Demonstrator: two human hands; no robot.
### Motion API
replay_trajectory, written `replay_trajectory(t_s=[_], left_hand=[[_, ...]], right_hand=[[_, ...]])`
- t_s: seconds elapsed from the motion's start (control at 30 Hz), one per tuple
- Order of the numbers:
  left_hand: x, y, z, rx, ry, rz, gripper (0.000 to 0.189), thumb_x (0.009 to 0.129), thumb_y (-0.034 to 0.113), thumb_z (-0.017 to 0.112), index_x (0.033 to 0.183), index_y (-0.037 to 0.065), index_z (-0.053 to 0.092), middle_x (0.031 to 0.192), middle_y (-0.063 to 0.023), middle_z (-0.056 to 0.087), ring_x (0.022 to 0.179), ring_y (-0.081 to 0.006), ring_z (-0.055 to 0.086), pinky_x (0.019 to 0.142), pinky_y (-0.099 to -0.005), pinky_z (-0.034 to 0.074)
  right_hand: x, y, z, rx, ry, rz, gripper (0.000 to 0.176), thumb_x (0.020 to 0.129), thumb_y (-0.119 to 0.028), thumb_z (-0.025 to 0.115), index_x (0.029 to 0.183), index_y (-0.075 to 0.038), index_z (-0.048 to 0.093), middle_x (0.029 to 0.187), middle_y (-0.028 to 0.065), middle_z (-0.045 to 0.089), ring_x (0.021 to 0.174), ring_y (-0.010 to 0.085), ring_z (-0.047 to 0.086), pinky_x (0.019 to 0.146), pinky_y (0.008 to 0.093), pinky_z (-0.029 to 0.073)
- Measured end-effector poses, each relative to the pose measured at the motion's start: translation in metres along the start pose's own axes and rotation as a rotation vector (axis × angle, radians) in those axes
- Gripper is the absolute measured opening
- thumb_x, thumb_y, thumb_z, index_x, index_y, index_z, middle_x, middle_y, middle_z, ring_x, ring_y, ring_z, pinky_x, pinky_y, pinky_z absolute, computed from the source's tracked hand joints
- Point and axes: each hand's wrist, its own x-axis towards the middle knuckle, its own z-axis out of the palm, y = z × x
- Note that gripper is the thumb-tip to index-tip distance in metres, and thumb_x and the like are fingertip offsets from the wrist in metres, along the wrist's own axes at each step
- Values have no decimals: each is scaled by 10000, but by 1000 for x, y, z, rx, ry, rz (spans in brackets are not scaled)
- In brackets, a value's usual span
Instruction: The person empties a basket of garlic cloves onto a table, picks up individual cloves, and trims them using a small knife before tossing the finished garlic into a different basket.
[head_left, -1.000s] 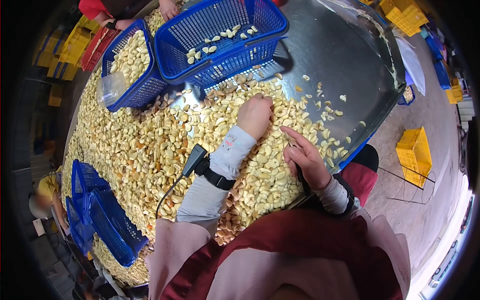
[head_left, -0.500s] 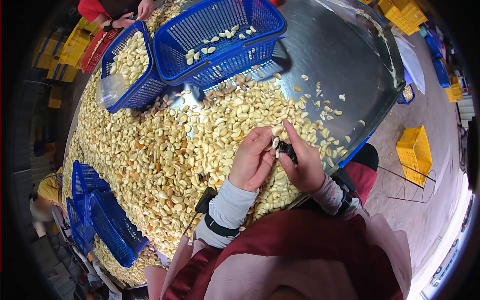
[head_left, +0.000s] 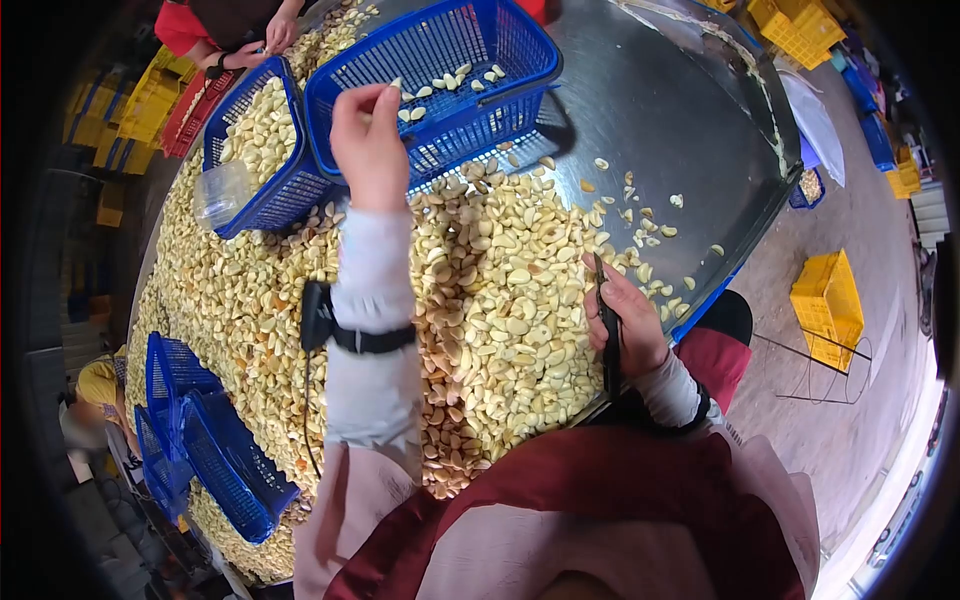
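1. Head view, left hand [head_left: 370, 135]: it is raised over the near rim of the basket [head_left: 500, 45], well above the table [head_left: 680, 120]. The fingers are curled and bunched together, tips pointing down into the basket. Whether a clove sits between them I cannot tell.
2. Head view, right hand [head_left: 628, 325]: it rests low at the near edge of the pile [head_left: 500, 290]. The fingers are wrapped around a dark knife [head_left: 607, 335], whose blade points away from the body.
3. Head view, the work's things: the basket stands at the far side of the pile, tilted on the cloves. Only a thin scatter of cloves lies on its floor, and most of the mesh shows bare.
4. Head view, progress: judging by that scatter, this basket has barely begun to fill. The pile covers most of the table's left and middle, so nearly all of the sorting looks left to do.
5. Head view, surroundings: a second basket [head_left: 255, 150] just left of the first is heaped with cloves. A co-worker's hand [head_left: 278, 32] works beyond it. Empty stacked baskets [head_left: 200, 440] stand at the lower left, and a yellow crate [head_left: 825, 310] sits on the floor to the right. A black strap [head_left: 372, 340] circles the left forearm.
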Motion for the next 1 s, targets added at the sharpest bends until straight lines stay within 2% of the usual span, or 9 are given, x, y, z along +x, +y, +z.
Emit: replay_trajectory(t_s=[0.07,0.1,0.17,0.3,0.57,0.67,0.77,0.8,1.0], left_hand=[[21,-22,3,473,-262,-172,160,813,202,705,898,73,666,872,-72,604,824,-211,555,768,-307,425],[-3,-15,18,889,-16,327,110,787,191,707,868,116,693,855,-84,596,872,-283,549,761,-378,428],[-46,0,37,683,-353,560,80,663,122,678,742,112,680,778,-81,542,857,-296,515,714,-419,415],[-147,-23,81,800,-916,413,74,697,109,671,675,39,671,807,-144,610,839,-298,595,703,-393,511],[-159,-5,80,954,-856,313,163,709,36,621,863,-1,660,882,-173,606,807,-291,623,683,-348,527],[-155,6,60,585,-847,75,231,752,-25,629,981,-36,599,878,-170,608,812,-294,633,719,-372,533],[-163,24,34,-873,-581,-1156,170,922,49,563,1084,7,586,982,-73,622,880,-161,620,762,-299,527],[-173,27,30,-865,-582,-1163,170,922,49,563,1084,7,586,982,-73,622,880,-161,620,762,-299,527],[-207,48,25,-1193,-300,-1250,184,927,86,575,1098,18,587,964,-47,636,863,-125,595,755,-258,500]], right_hand=[[1,-1,-2,-45,44,0,476,983,-200,441,1421,-43,342,783,12,528,516,60,436,476,219,408],[0,-2,0,-41,73,14,469,983,-198,442,1413,-33,355,776,4,527,515,57,440,476,212,408],[3,0,-4,-52,82,3,463,983,-201,445,1405,-28,366,772,2,526,514,55,440,475,209,406],[7,5,-6,-65,100,13,450,983,-209,452,1386,-19,394,755,-3,522,511,49,436,471,201,398],[2,-5,-8,-161,76,-47,447,979,-198,430,1385,-17,388,757,4,518,524,55,441,490,213,404],[-2,-5,-8,-340,70,-108,471,963,-167,469,1398,-14,374,800,22,559,553,73,489,519,214,426],[-2,-2,6,-838,91,-515,534,918,-116,542,1408,-8,359,899,91,618,661,166,595,590,269,482],[-3,-3,12,-1173,109,-875,570,890,-90,571,1410,-6,352,958,139,639,742,236,650,641,308,507],[-11,-8,22,-1280,78,-726,697,807,-112,653,1414,-6,329,999,211,626,846,350,641,694,383,514]])
